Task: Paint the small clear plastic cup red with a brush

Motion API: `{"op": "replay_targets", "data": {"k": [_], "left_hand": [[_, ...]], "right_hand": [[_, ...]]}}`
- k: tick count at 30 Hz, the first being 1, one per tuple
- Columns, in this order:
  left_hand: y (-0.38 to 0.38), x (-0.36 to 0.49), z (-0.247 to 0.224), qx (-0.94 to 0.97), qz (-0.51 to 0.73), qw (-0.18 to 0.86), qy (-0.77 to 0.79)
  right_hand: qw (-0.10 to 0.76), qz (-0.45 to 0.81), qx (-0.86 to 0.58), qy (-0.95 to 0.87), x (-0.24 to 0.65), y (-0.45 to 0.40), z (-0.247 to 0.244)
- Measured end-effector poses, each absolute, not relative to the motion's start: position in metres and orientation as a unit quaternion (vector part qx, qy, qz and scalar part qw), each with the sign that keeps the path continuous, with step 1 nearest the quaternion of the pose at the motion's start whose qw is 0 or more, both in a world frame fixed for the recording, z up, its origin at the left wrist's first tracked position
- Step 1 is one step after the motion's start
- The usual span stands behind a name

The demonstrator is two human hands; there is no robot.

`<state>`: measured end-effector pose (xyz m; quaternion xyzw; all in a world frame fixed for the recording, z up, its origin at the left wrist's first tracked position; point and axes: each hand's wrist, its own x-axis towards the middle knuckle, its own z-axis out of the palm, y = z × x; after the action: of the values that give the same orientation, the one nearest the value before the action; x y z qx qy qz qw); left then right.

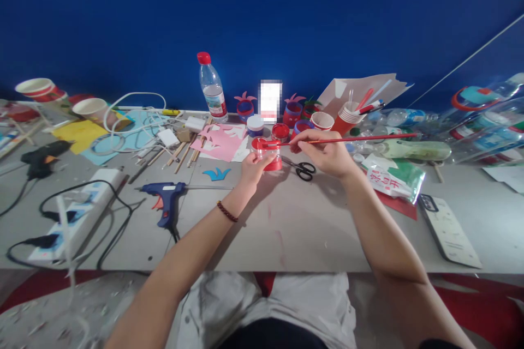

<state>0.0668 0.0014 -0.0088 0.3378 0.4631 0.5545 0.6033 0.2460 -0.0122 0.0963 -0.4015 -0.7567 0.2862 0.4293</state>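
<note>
My left hand (254,170) is closed round a small clear plastic cup (274,162), partly coated in red paint. Between the fingers of my right hand (318,147) is a long red paintbrush (364,138); its tip lies at the cup's red rim. Just behind the cup stands an open jar of red paint (280,131), with a white-lidded jar (255,124) to its left. Black-handled scissors (305,170) lie on the table below my right hand. A blue paper cutout (217,174) rests to the left of my left hand.
A blue glue gun (164,196) and a white power strip (77,215) with cables lie at left. A water bottle (213,92) stands at the back. At right are a paper cup of pens (347,118), plastic bottles and a phone (450,232) near the front edge.
</note>
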Motion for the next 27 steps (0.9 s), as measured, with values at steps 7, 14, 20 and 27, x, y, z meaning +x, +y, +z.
{"op": "replay_targets", "data": {"k": [7,14,20,27], "left_hand": [[0.003,0.067,-0.01,0.339,0.558,0.615,0.443],[0.01,0.065,-0.014,0.32,0.574,0.641,0.396],[0.011,0.061,-0.007,0.33,0.565,0.689,0.311],[0.003,0.063,0.008,0.352,0.55,0.694,0.304]], "right_hand": [[0.457,0.291,-0.425,-0.725,0.256,-0.01,0.097],[0.459,0.257,-0.457,-0.717,0.269,-0.004,0.097],[0.5,0.235,-0.45,-0.701,0.275,0.001,0.089],[0.475,0.314,-0.434,-0.699,0.255,0.004,0.075]]}}
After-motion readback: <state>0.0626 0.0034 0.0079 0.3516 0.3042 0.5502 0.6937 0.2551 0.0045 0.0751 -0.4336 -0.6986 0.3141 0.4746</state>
